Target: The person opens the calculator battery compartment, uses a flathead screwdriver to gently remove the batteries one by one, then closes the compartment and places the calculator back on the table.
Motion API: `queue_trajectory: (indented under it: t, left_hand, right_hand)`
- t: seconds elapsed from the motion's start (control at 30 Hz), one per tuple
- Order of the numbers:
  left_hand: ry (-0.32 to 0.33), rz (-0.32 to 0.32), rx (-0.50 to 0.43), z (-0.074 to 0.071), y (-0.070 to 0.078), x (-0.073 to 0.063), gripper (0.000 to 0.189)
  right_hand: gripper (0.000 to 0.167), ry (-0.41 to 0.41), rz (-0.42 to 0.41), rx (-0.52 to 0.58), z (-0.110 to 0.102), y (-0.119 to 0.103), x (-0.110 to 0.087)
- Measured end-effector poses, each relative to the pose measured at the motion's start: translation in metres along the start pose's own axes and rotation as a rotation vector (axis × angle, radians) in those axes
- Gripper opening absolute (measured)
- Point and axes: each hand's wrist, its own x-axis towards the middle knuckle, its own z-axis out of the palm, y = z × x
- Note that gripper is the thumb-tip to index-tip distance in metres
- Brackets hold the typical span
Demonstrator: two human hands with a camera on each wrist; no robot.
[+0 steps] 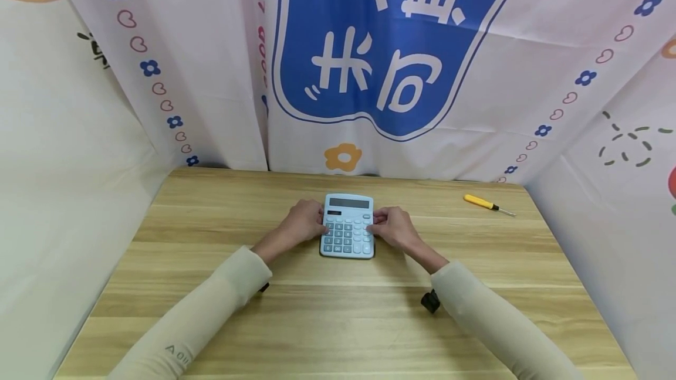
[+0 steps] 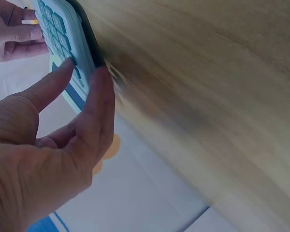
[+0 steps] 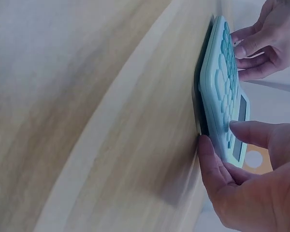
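Observation:
A light blue calculator (image 1: 347,226) lies face up near the back middle of the table, its display toward the back wall. My left hand (image 1: 304,220) pinches its left edge, thumb on the keys and fingers at the side, as the left wrist view shows of the left hand (image 2: 63,130). At the opposite edge, my right hand (image 1: 395,227) grips in the same way; the right wrist view has this right hand (image 3: 261,169) with its thumb on top of the calculator (image 3: 224,92) and a fingertip at its lower side.
A yellow-handled screwdriver (image 1: 479,201) lies at the table's back right. Printed white cloth (image 1: 222,104) hangs behind the wooden table (image 1: 338,321) and along both sides. A small black object (image 1: 430,301) shows beside the right sleeve.

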Motion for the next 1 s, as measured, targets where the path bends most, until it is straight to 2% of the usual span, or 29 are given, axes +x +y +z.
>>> queue_trajectory:
  t: [0.23,0.3,0.4,0.83,1.0]
  left_hand:
    - [0.135,0.149,0.268,0.002,0.006,-0.008,0.028]
    - [0.161,0.192,0.319,0.002,0.007,-0.010,0.035]
    - [0.167,0.259,0.344,0.004,0.007,-0.015,0.044]
    - [-0.006,0.496,0.494,0.011,0.016,-0.024,0.050]
    - [-0.070,0.522,0.517,0.015,0.017,-0.026,0.059]
  right_hand:
    - [0.038,0.019,-0.001,-0.003,-0.003,0.004,0.006]
    - [0.039,0.033,-0.003,-0.006,-0.004,0.004,0.008]
    - [0.040,0.050,-0.007,-0.004,-0.004,0.004,0.010]
    - [0.045,0.032,-0.053,0.045,-0.008,0.004,0.022]
    - [0.048,0.024,-0.039,0.063,-0.007,0.004,0.027]
